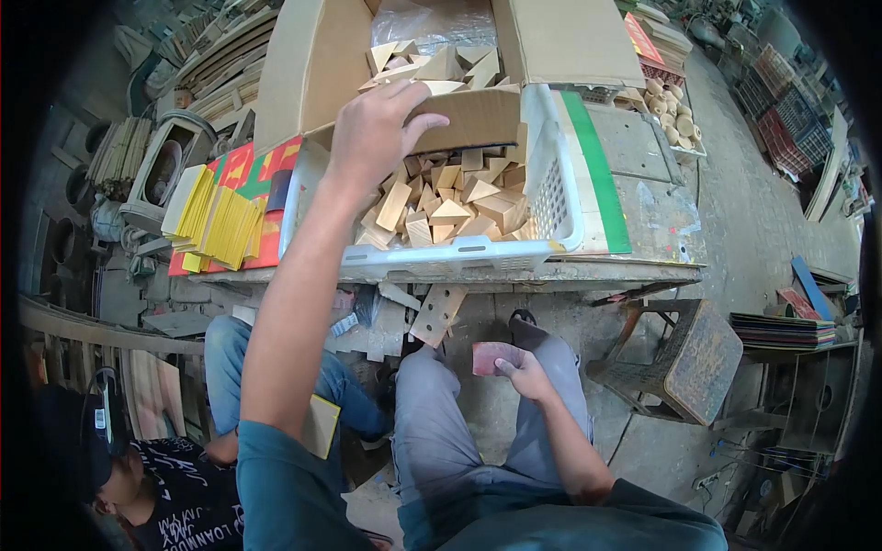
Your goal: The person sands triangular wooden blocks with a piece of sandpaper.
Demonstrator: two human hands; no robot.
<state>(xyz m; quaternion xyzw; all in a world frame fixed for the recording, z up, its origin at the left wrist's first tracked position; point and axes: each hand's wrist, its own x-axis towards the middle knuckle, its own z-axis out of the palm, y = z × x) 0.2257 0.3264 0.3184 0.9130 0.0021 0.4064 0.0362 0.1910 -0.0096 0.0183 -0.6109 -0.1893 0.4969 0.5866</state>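
Note:
My left hand (378, 129) reaches over the front flap (473, 119) of a cardboard box. Its thumb stands apart from the bent fingers, and I see nothing held between them. Pale wooden blocks (446, 66), many wedge-shaped, lie inside the box near the fingertips. Below the flap, a white plastic basket (441, 253) holds several more wooden blocks (450, 213). Over my lap, my right hand (524, 369) is closed on a worn reddish piece of sandpaper (490, 358), with the thumb on top.
Yellow strips (220, 225) are stacked left of the basket. A worn stool (684, 363) stands to my right. Another person (175, 487) sits at lower left, close to my left arm. Round wooden pieces (673, 115) fill a container at the back right.

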